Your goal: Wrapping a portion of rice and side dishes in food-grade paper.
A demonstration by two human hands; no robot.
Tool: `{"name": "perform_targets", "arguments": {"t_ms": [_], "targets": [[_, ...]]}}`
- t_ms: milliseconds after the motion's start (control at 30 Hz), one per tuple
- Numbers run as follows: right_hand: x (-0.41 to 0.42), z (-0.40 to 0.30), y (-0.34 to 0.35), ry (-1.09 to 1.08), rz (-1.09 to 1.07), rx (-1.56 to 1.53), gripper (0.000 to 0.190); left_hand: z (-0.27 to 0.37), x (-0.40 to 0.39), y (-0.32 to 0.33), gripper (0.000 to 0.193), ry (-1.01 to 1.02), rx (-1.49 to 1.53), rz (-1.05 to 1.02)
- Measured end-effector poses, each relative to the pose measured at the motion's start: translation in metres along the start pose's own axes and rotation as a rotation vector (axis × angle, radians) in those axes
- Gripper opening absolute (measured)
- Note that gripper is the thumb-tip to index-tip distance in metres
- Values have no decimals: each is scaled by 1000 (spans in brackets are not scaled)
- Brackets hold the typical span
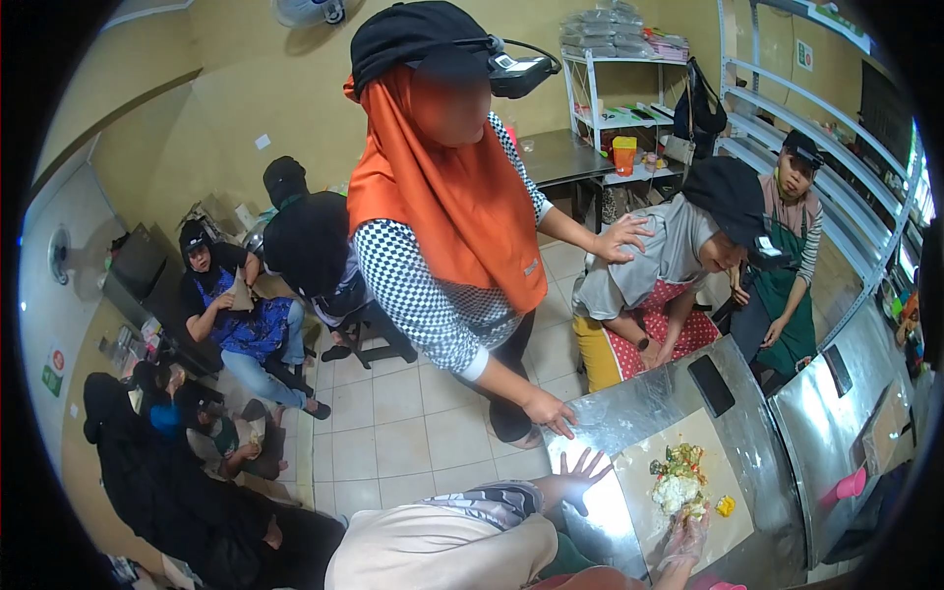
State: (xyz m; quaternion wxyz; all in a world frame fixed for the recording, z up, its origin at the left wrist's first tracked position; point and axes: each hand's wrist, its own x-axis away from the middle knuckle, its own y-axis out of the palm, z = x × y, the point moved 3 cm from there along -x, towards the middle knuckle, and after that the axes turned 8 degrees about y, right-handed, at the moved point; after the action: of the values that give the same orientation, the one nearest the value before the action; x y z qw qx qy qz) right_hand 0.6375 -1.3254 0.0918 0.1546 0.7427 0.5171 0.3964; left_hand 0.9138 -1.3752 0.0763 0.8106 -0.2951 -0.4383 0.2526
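Observation:
My left hand (582, 479) is spread with its fingers apart at the near left edge of a metal table (605, 516), holding nothing. In a clear plastic glove, my right hand (686, 535) has its fingers gathered around a small bite of food at the lower edge of the white rice (672, 494). Cooked mixed vegetables (682, 461) lie against the far side of the rice. A small yellow piece of food (726, 506) is right of the gloved fingers. All of it rests on a sheet of brown paper (726, 457).
A black phone (711, 386) lies beyond the paper. A standing person's hand (549, 413) touches the table's far left corner, near my left hand. Another person (649, 295) sits across the table. A pink cup (852, 484) is at the right. Several people sit farther away.

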Motion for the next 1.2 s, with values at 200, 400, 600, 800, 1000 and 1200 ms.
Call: {"name": "perform_targets", "arguments": {"t_ms": [200, 400, 600, 800, 1000, 1200], "targets": [[2, 6, 28, 51, 17, -36, 55, -1, 0, 1, 124, 4, -5, 1], [0, 9, 32, 98, 25, -78, 53, -2, 1, 3, 124, 7, -7, 8], [0, 5, 34, 134, 42, -117, 50, -4, -5, 8, 124, 26, -15, 18], [7, -11, 19, 158, 75, -142, 48, -8, -2, 12, 123, 61, 2, 115], [12, -22, 18, 94, 78, -136, 37, -8, 2, 6, 122, 40, -30, 46], [1, -22, 13, 25, 53, -4, 38, -18, -9, 22, 122, 96, -19, 158]]}}
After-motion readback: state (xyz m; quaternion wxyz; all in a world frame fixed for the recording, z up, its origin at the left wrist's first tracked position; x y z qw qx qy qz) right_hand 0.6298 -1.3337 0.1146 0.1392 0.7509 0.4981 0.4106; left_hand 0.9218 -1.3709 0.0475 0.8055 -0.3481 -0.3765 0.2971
